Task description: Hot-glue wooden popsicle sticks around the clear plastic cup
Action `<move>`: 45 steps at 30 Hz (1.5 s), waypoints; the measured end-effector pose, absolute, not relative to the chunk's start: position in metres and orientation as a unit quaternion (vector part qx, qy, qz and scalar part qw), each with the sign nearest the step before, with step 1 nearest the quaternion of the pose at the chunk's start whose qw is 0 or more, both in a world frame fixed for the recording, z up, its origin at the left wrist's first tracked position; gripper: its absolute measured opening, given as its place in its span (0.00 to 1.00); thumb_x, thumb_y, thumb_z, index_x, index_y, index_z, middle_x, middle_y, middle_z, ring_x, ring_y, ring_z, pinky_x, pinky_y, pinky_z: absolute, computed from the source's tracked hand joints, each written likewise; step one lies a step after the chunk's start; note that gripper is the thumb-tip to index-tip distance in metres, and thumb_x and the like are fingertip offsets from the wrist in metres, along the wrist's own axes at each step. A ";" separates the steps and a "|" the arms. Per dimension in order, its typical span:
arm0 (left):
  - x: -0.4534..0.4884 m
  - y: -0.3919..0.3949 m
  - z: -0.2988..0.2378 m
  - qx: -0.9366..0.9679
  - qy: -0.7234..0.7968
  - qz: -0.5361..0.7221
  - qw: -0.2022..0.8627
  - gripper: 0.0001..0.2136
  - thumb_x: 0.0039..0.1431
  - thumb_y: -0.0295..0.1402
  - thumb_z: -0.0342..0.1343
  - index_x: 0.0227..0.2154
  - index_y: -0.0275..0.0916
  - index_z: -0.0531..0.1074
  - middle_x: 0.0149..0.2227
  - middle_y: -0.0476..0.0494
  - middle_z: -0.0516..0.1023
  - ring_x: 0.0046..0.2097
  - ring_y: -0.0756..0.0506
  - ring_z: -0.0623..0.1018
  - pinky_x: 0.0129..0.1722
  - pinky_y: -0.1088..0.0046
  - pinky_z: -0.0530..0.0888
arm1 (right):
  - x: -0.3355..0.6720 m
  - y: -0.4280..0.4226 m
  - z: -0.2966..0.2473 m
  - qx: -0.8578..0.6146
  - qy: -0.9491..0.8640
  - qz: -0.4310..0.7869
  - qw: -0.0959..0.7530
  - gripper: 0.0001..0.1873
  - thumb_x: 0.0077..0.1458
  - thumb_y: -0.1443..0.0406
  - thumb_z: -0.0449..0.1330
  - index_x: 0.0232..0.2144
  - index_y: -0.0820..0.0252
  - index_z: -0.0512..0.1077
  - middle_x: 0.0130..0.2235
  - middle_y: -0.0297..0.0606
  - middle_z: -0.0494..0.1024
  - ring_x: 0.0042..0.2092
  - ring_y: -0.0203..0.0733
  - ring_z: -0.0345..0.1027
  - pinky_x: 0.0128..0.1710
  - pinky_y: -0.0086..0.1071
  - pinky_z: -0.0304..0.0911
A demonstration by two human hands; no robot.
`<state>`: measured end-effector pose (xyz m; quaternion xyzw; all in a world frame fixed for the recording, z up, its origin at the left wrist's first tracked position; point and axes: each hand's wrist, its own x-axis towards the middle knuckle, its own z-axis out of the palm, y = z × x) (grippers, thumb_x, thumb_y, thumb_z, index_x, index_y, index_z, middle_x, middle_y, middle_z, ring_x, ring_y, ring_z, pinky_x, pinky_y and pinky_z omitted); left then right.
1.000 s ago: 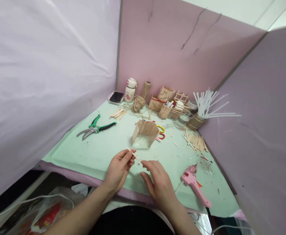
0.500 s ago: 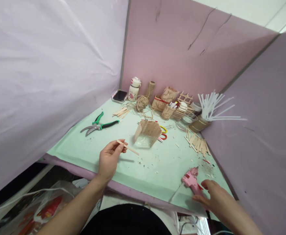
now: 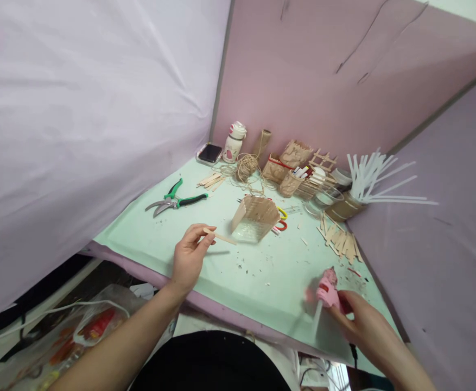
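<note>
Between the thumb and fingers of my left hand is a thin wooden craft stick, held above the table and pointing right. My right hand is wrapped round the handle of a pink glue gun near the front right edge. A clear glue stick pokes out of the gun's back end, and its nozzle points away from me. Just beyond the craft stick's tip stands a basket-like container of wooden sticks with a clear base. My fingers hide most of the gun's handle.
Green-handled pruning shears lie open at left. Scissors lie behind the container. Loose craft sticks and a holder of white glue sticks are at right. Twine, a bottle and a phone stand along the back.
My right hand has closed round the glue gun and lifted it off the table, tilting it more upright. The left hand still holds the craft stick. The whole view has shifted slightly.
</note>
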<state>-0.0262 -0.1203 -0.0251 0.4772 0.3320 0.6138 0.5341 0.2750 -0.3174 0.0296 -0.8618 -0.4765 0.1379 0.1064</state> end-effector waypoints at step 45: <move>-0.030 -0.137 -0.024 0.672 0.263 0.550 0.421 0.07 0.59 0.29 0.60 0.39 0.44 0.81 0.37 0.43 0.81 0.41 0.44 0.78 0.45 0.67 0.73 | 0.152 -0.268 -0.005 -0.635 -0.582 0.154 0.484 0.15 0.67 0.56 0.50 0.32 0.57 0.68 0.33 0.35 0.69 0.34 0.40 0.66 0.33 0.33 0.63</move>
